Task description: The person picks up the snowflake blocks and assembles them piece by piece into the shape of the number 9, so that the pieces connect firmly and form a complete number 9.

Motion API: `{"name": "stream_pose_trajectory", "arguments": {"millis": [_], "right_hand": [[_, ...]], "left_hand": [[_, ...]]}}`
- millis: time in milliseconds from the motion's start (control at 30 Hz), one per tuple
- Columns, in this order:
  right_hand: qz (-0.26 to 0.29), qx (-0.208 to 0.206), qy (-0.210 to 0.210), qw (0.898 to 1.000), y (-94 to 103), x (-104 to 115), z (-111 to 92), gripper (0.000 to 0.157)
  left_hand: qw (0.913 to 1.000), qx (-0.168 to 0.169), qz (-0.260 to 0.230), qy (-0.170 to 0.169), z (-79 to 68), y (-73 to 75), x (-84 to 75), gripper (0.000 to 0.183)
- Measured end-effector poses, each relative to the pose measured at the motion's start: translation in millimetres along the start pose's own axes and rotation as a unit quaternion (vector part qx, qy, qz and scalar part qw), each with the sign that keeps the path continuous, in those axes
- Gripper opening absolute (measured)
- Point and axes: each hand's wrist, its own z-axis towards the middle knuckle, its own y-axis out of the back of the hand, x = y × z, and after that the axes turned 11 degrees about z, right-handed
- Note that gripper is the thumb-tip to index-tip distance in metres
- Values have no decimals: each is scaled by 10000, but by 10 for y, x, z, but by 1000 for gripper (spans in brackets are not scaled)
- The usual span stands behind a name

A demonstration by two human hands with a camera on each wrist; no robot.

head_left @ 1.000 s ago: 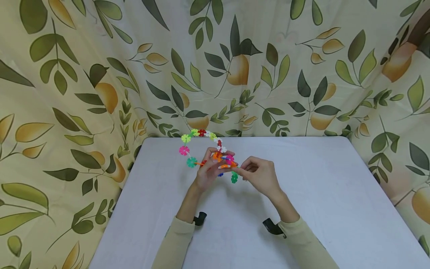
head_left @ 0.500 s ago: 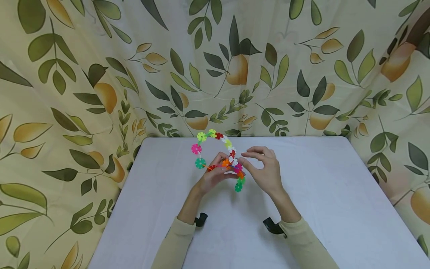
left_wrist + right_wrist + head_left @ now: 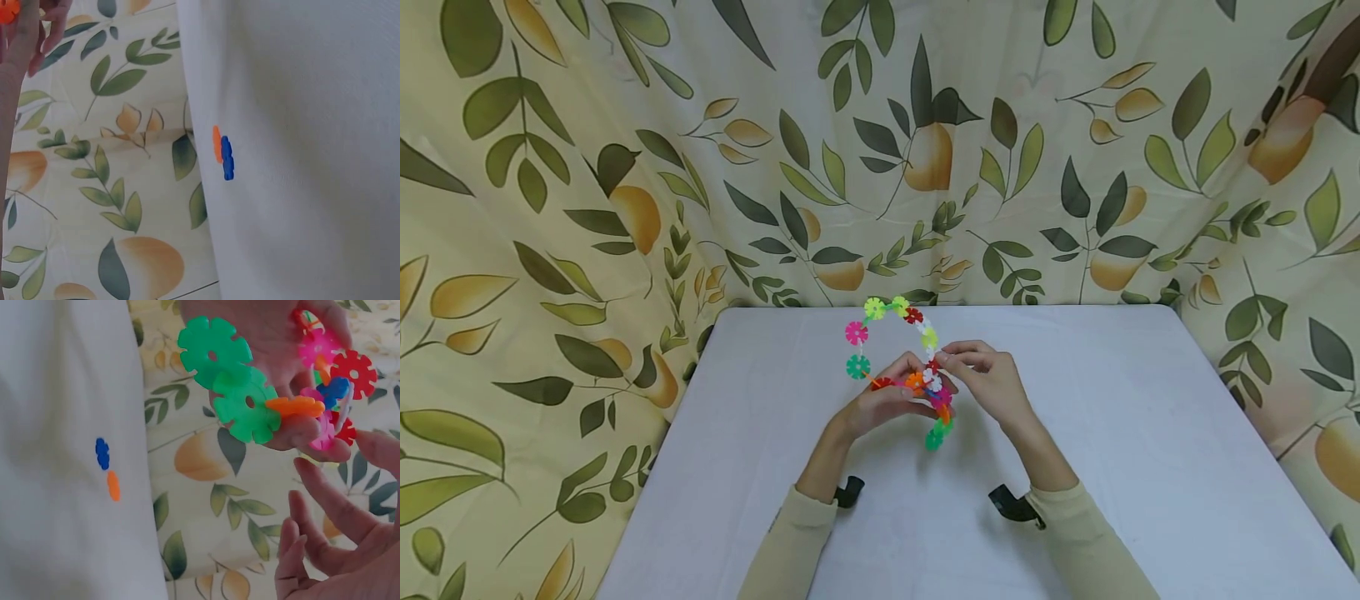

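Observation:
A loop of colourful, notched plastic snowflake discs (image 3: 857, 333) is held up above the table, with a tail of green discs (image 3: 247, 403) hanging from its lower right. My left hand (image 3: 887, 400) grips the lower part of the loop, around the orange and red discs. At the loop's right side, the thumb and forefinger of my right hand (image 3: 988, 375) pinch it near a red disc (image 3: 932, 367). In the right wrist view the other fingers of my right hand are spread below the discs, and part of the pinch is out of frame.
A blue disc (image 3: 102, 454) and an orange disc (image 3: 113, 486) stand on edge, close together, on the white-covered table (image 3: 1120, 400). A leaf-and-fruit patterned curtain (image 3: 1000, 150) hangs behind the table and along its sides.
The loop has shifted right and slightly down with my left hand, and has turned a little. My right hand left the green tail, opened, then came to the loop's right side.

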Motion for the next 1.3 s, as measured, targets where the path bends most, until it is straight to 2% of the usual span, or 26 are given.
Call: {"name": "stream_pose_trajectory", "arguments": {"millis": [100, 200, 400, 567, 733, 1033, 1300], "right_hand": [[578, -5, -420, 9974, 37, 0, 0, 42], [1169, -128, -647, 9910, 60, 18, -6, 42], [1833, -63, -638, 9810, 65, 58, -17, 38], [2098, 6, -664, 9755, 69, 90, -28, 38], [2192, -13, -763, 9727, 73, 97, -21, 46], [2249, -293, -975, 9691, 66, 62, 9, 64], [2734, -523, -878, 9565, 94, 27, 11, 61]], "left_hand": [[9998, 165, -124, 37, -1, 8, 0, 22], [9994, 176, -243, 145, -1, 13, 0, 21], [9988, 81, -299, 373, -2, 19, 19, 19], [9983, 155, -375, 412, -6, 31, 23, 16], [9985, 141, -320, 428, -5, 36, 14, 16], [9992, -100, -31, 374, -13, 45, 47, 17], [9990, -297, -282, 203, 6, 75, 73, 22]]}}
